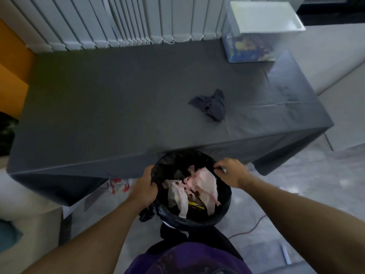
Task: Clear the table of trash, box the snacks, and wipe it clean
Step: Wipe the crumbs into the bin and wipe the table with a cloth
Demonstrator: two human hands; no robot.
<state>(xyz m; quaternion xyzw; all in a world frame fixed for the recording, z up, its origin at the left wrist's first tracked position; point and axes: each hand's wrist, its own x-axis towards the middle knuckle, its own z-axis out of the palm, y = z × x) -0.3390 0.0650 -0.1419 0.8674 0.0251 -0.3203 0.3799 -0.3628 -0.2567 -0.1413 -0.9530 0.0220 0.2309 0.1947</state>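
A round trash bin (224, 206) lined with a black bag stands at the table's near edge, directly in front of me. Crumpled pale pink and white tissues (203, 184) lie inside it with a yellow scrap. My left hand (145, 187) grips the bin's left rim and bag. My right hand (232, 172) pinches the bag at the right rim. A crumpled dark cloth (211, 104) lies on the dark grey tablecloth (108, 107), right of centre. At the far right corner stands a clear plastic box (254, 36) with a white lid and colourful snack packs inside.
White vertical blinds (110, 20) run behind the table. An orange wall panel (11, 62) is at the left. A red and white packet (118, 185) lies on the floor under the table's edge. A red cable (250, 228) crosses the grey floor at right.
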